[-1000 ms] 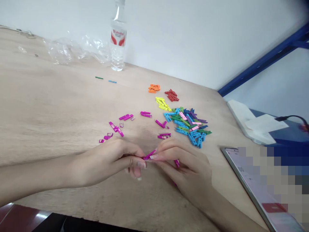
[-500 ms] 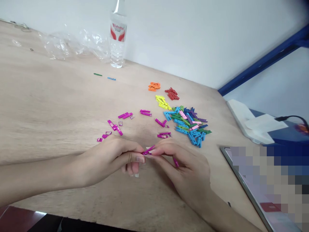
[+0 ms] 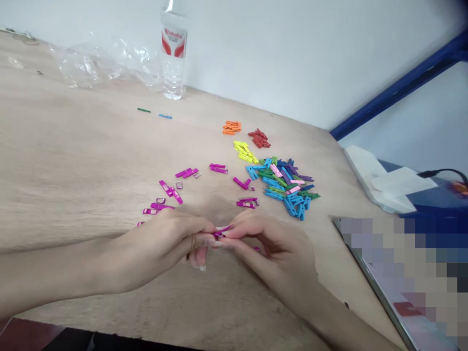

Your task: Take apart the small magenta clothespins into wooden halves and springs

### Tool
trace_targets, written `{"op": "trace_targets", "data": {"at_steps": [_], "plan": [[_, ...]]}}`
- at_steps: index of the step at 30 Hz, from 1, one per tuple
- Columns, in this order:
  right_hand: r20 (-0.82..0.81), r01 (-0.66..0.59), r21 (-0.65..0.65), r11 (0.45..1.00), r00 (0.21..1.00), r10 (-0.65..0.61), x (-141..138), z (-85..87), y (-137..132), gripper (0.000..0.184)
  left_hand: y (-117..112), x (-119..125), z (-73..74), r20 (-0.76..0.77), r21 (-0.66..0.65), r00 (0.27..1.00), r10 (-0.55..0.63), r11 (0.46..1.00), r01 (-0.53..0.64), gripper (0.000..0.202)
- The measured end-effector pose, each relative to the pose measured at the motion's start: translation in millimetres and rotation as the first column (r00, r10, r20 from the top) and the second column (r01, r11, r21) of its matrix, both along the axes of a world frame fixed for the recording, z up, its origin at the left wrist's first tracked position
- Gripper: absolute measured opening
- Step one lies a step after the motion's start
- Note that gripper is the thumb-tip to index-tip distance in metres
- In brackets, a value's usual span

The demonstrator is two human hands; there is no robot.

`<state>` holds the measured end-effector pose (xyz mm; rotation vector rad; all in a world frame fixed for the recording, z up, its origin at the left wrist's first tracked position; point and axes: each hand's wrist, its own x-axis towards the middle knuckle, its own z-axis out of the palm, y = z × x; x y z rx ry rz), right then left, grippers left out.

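Between the fingertips of both hands is a small magenta clothespin (image 3: pixel 224 231), with a bit of its metal spring showing. My left hand (image 3: pixel 175 236) pinches its left end with thumb and forefinger, the other fingers curled below. My right hand (image 3: pixel 276 248) pinches the right end, and another bit of magenta shows behind its fingers. On the table just beyond lie loose magenta clothespin halves (image 3: pixel 170 191), some beside small metal springs (image 3: pixel 179 185). Part of the nearest magenta pieces is hidden by my left hand.
A mixed heap of clothespins (image 3: pixel 285 183) lies right of centre, with orange (image 3: pixel 231 127), red (image 3: pixel 259 138) and yellow (image 3: pixel 245 151) groups behind. A water bottle (image 3: pixel 173 58) stands by crumpled clear plastic (image 3: pixel 106 66). A metal-edged panel (image 3: pixel 369 273) and white object (image 3: pixel 373 180) are at right.
The magenta clothespin's parts have come closer together and lie flatter between my fingertips. Both hands stay in nearly the same place, and the view has shifted slightly.
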<state>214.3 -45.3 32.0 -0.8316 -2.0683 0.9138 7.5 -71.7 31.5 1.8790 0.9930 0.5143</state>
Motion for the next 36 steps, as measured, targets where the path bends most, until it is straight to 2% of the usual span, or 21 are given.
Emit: {"op": "trace_targets", "data": {"at_steps": [3, 5, 8, 10, 12, 15, 19, 21, 29, 32, 36], "plan": [[0.053, 0.067, -0.1, 0.993, 0.997, -0.062, -1, -3.5, -2, 0.004, -3, 0, 0.2, -0.039, 0.043, 0.999, -0.009, 0.999, 0.011, 0.029], [0.133, 0.089, -0.07, 0.994, 0.988, -0.08, -3, -3.0, -4, 0.005, -3, 0, 0.4, -0.068, 0.068, 0.998, 0.0, 0.998, 0.004, 0.029], [0.258, 0.092, 0.165, 0.982, 0.957, -0.133, -6, 0.0, -8, 0.003, -2, 2, 1.0, -0.085, 0.077, 0.996, 0.035, 0.997, -0.029, 0.031], [0.318, 0.068, 0.361, 0.93, 0.928, -0.192, -7, 1.3, -12, 0.001, -2, 4, 1.6, -0.087, 0.07, 0.995, 0.056, 0.996, -0.05, 0.034], [0.38, 0.025, 0.501, 0.865, 0.892, -0.246, -7, 1.3, -16, 0.001, -1, 6, 2.1, -0.083, 0.077, 0.995, 0.06, 0.996, -0.054, 0.034], [0.427, -0.016, 0.6, 0.8, 0.852, -0.303, -7, 1.0, -21, 0.002, -2, 8, 2.2, -0.081, 0.114, 0.994, 0.072, 0.992, -0.063, 0.034], [0.385, 0.051, 0.662, 0.748, 0.833, -0.397, -9, 2.1, -23, 0.008, -2, 9, 1.5, -0.084, 0.145, 0.992, 0.091, 0.986, -0.078, 0.034], [0.375, 0.085, 0.651, 0.754, 0.828, -0.417, -10, 2.4, -22, 0.013, -2, 9, 1.6, -0.087, 0.155, 0.992, 0.092, 0.985, -0.077, 0.033], [0.385, 0.09, 0.462, 0.883, 0.876, -0.29, -10, 3.5, -22, 0.02, -2, 11, 5.7, -0.068, 0.243, 0.996, 0.066, 0.969, -0.048, 0.028], [0.384, 0.132, 0.343, 0.93, 0.884, -0.267, -11, 5.1, -19, 0.025, -2, 13, 5.8, -0.029, 0.283, 0.999, 0.038, 0.959, -0.029, 0.024], [0.406, 0.173, 0.155, 0.973, 0.886, -0.222, -14, 5.9, -14, 0.031, -4, 12, 3.2, -0.056, 0.284, 0.998, 0.04, 0.959, -0.023, 0.023]]}}
